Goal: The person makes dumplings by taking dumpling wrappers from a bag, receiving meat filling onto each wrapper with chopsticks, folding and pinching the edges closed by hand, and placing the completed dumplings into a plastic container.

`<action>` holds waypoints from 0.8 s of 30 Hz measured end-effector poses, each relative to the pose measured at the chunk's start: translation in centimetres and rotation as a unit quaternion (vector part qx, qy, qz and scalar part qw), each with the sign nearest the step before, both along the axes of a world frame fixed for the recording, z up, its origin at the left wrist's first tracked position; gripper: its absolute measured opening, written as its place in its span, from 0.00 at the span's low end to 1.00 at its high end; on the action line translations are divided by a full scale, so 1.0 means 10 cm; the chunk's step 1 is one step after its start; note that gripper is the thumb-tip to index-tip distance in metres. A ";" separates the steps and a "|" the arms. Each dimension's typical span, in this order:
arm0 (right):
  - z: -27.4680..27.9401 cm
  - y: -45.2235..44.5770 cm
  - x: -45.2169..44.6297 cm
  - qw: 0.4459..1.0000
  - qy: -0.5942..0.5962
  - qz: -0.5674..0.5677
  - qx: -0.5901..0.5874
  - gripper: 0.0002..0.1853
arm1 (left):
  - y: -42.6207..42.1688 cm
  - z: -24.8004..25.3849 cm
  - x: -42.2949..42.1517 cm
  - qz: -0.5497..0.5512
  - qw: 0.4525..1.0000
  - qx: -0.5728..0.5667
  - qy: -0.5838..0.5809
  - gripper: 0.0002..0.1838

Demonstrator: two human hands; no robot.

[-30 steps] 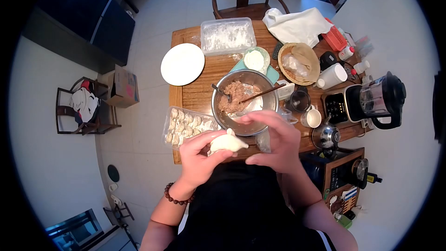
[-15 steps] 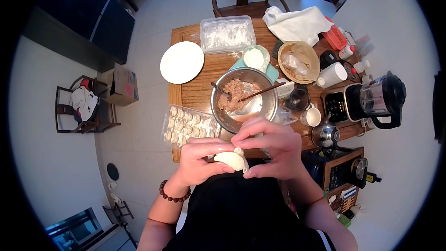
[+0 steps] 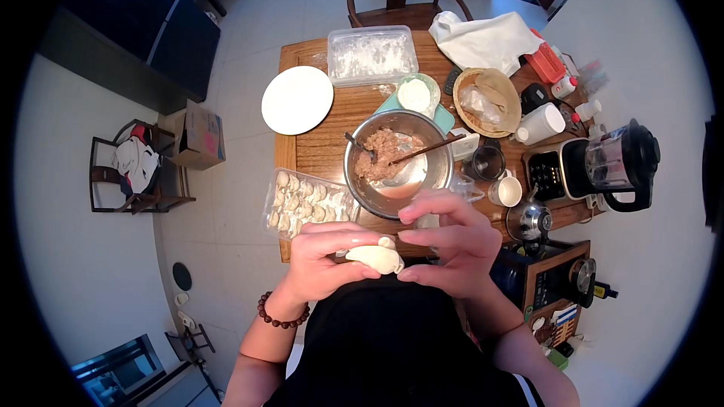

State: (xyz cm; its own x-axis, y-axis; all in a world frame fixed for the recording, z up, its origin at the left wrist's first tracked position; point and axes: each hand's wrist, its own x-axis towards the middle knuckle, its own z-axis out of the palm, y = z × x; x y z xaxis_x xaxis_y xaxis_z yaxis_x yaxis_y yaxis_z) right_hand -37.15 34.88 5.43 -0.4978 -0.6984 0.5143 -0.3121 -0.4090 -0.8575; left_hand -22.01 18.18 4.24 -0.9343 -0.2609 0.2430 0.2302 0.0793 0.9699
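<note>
In front of my chest is a pale, folded dumpling point(image 3: 375, 259), plump with a pleated edge. My left hand point(image 3: 320, 262) has it pinched between thumb and fingers from the left. My right hand point(image 3: 456, 249) is at the dumpling's right end, its thumb tip against or very near the corner and its fingers spread apart. Just beyond the hands stands a steel bowl point(image 3: 353, 181) of minced filling point(image 3: 385, 147), with chopsticks point(image 3: 428, 150) and a dark-handled utensil point(image 3: 358, 145) in it. To the left lies a clear tray point(image 3: 269, 215) with rows of floured dumplings point(image 3: 298, 203).
A white plate point(image 3: 297, 100) overhangs the table's left edge. Behind it sits a floured plastic container point(image 3: 372, 55). Right of the bowl are a basket point(image 3: 509, 94), a dark glass point(image 3: 486, 161), a white cup point(image 3: 507, 190), a kettle point(image 3: 534, 218) and a blender point(image 3: 611, 158).
My right hand's fingers have opened and drawn slightly right, away from the dumpling's end. My left hand keeps its hold, almost unmoved.
</note>
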 end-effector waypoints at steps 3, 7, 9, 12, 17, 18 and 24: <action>0.03 0.00 -0.02 1.000 0.007 0.015 -0.001 0.22 | -0.01 0.00 0.00 -0.010 1.000 -0.020 0.004 0.20; 0.05 -0.01 0.00 1.000 -0.004 0.021 0.004 0.20 | -0.01 0.05 -0.02 -0.018 0.999 -0.033 0.009 0.20; 0.03 -0.01 0.00 1.000 -0.001 0.023 0.000 0.17 | 0.00 0.06 -0.02 -0.015 0.999 -0.032 0.000 0.20; -0.01 -0.03 0.03 0.998 -0.048 0.039 -0.005 0.12 | 0.00 0.05 -0.02 -0.009 0.999 -0.035 0.009 0.20; -0.25 -0.12 -0.01 0.997 -0.077 0.026 -0.006 0.10 | -0.02 0.00 -0.08 0.040 0.995 -0.083 -0.034 0.18; -0.31 -0.15 -0.04 0.999 -0.054 0.005 0.009 0.12 | -0.05 -0.05 -0.10 0.056 0.994 -0.092 -0.030 0.18; -0.50 -0.24 -0.07 0.973 -0.203 0.059 0.089 0.32 | -0.10 -0.06 -0.19 0.124 0.973 -0.190 -0.046 0.18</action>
State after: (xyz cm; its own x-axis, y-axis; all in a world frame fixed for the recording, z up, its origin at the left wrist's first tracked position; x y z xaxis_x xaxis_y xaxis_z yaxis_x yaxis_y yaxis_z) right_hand -37.87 32.52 0.43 -0.5454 -0.8231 0.1579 0.1075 -0.2555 -0.9608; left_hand -23.90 17.16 3.66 -0.8764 -0.3886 0.2845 0.0719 0.4786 0.8751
